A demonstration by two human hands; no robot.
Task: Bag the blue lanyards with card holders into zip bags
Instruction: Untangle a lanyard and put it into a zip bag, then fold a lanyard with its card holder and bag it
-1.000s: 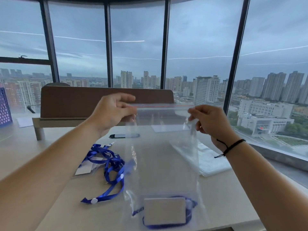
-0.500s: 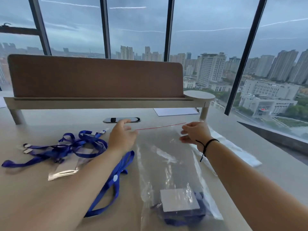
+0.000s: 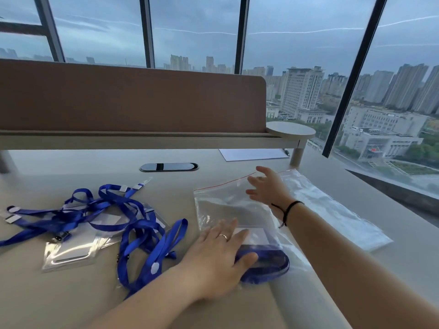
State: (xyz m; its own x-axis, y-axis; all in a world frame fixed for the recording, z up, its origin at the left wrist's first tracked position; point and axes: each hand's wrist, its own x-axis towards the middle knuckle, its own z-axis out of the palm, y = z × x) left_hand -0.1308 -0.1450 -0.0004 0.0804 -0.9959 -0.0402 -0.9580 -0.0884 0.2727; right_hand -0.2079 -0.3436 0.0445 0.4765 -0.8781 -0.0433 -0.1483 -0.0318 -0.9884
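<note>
Zip bag [image 3: 228, 205] flat on desk [image 3: 332, 276] at 6 o'clock of centre, clear crinkly film, red zip line along far edge. Holds coiled blue lanyard [image 3: 268, 262] plus white rectangular card holder [image 3: 255, 235] at near end. Left hand [image 3: 218, 255] spread flat, pressing near end of bag, thumb on lanyard coil, ring on one finger. Right hand [image 3: 268, 188] with fingers spread and relaxed over bag's far end at 1 o'clock, blurred; contact can't be told. Black cord on right wrist.

Versus 0.5 s ago: both hands off the zip edge; left hand moved from far-left corner to near end.

Loose pile [image 3: 99, 219] at 9 o'clock: glossy blue woven straps, tangled, with clear soft holders and white tabs. Stack of spare bags [image 3: 344, 217] at 3 o'clock, partly under the bag. Brown felt divider [image 3: 133, 103] at 12 o'clock; oval black grommet [image 3: 168, 167] before it.
</note>
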